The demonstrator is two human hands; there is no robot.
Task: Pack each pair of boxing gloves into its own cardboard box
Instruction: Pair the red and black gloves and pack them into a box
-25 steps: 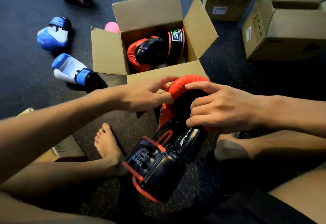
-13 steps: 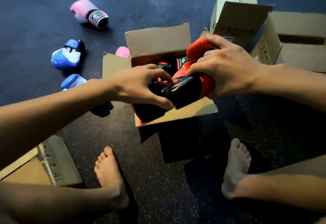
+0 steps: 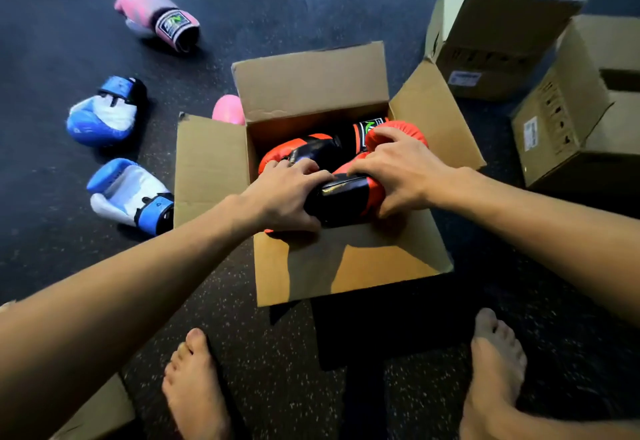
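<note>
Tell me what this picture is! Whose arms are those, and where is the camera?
There is no machine here, just a person's own arms. The camera sits on their head and looks down, so you see what they see. The left hand and right hand both grip a red and black boxing glove at the top of the open cardboard box. Its twin lies inside. On the dark floor lie a blue and white glove, its partner and a pink glove. More boxes stand at the right.
</note>
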